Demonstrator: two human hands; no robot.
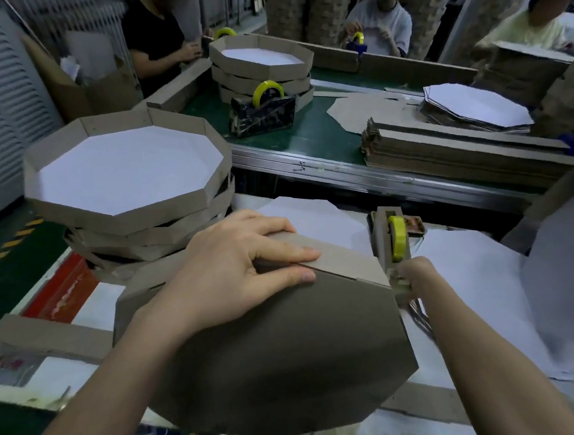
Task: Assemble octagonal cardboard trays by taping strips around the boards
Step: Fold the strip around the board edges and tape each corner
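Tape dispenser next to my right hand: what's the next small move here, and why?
Probably pull a short length of tape off the tape dispenser and lay it over the strip where it meets the board. Your left hand presses the strip to the board's edge, and your right hand is at the dispenser's front; whether it pinches tape is blurred.

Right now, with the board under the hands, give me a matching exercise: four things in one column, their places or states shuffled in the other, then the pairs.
Column one
1. left hand
2. right hand
3. black tape dispenser
4. near stack of finished trays

Column two
A. on the green belt
B. left of the board, white inside up
C. fingers flat on the strip along the board's edge
D. at the front end of the near tape dispenser

Pairs: 1-C; 2-D; 3-A; 4-B
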